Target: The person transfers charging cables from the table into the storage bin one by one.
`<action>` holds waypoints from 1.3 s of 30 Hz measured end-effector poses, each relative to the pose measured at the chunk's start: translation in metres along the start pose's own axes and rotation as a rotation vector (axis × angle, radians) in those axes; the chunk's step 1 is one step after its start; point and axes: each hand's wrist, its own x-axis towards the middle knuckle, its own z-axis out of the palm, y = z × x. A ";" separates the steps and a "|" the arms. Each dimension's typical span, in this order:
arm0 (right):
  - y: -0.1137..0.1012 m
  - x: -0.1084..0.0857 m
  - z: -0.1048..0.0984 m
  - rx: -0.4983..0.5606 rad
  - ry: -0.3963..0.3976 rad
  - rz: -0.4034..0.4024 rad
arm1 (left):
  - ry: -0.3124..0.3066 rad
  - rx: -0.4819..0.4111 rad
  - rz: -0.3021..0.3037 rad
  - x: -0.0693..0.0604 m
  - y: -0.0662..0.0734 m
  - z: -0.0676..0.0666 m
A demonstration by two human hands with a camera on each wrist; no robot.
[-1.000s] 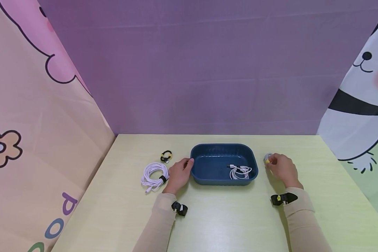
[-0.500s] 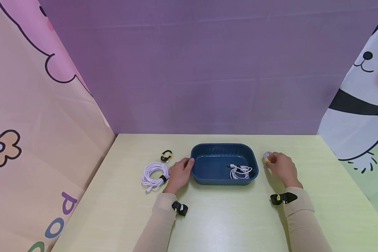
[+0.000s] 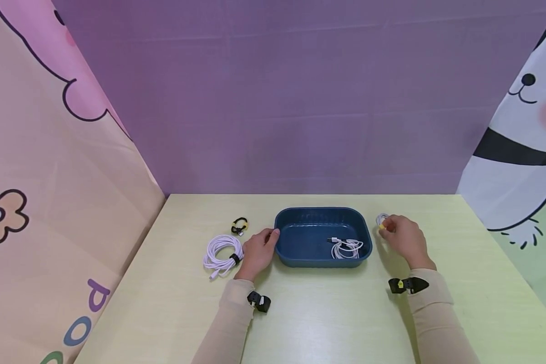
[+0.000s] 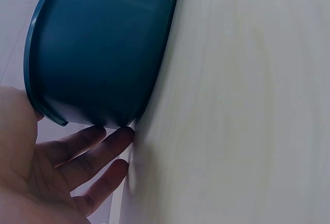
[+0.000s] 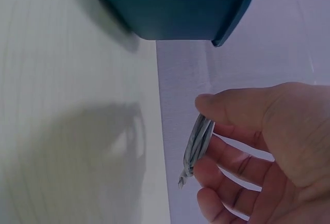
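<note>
In the head view, my right hand (image 3: pixel 406 240) pinches a small coiled pale grey cable (image 3: pixel 381 219) with a yellow band, just right of the blue plastic basket (image 3: pixel 300 263). The right wrist view shows this coil (image 5: pixel 198 144) between thumb and fingers, raised off the table, its shadow falling below. At the basket's left end, my left hand (image 3: pixel 257 251) grips the wall, thumb at the rim and fingertips against the outside (image 4: pixel 111 139). A white coiled cable (image 3: pixel 347 248) lies inside the basket, in its front right corner.
Left of the basket lies a larger white coiled cable (image 3: pixel 223 253) with a black strap, close beside my left hand. Behind it is a small black and yellow coiled cable (image 3: pixel 239 226). A purple cloth backdrop (image 3: pixel 273 101) stands at the table's (image 3: pixel 327 313) far edge.
My right hand has moved slightly left and up with the grey cable, closer to the basket. The left hand and the basket have kept their place.
</note>
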 end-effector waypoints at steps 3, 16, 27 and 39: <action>-0.003 -0.001 -0.002 0.000 0.004 -0.002 | 0.000 -0.002 -0.005 0.000 0.000 0.001; -0.010 -0.004 -0.008 0.026 0.011 0.013 | 0.020 0.022 0.018 0.000 -0.002 0.002; -0.014 -0.005 -0.012 0.036 0.033 0.001 | 0.021 0.021 0.019 0.000 0.000 0.001; -0.017 -0.005 -0.015 0.055 0.047 -0.002 | 0.021 0.008 0.014 0.000 -0.001 0.001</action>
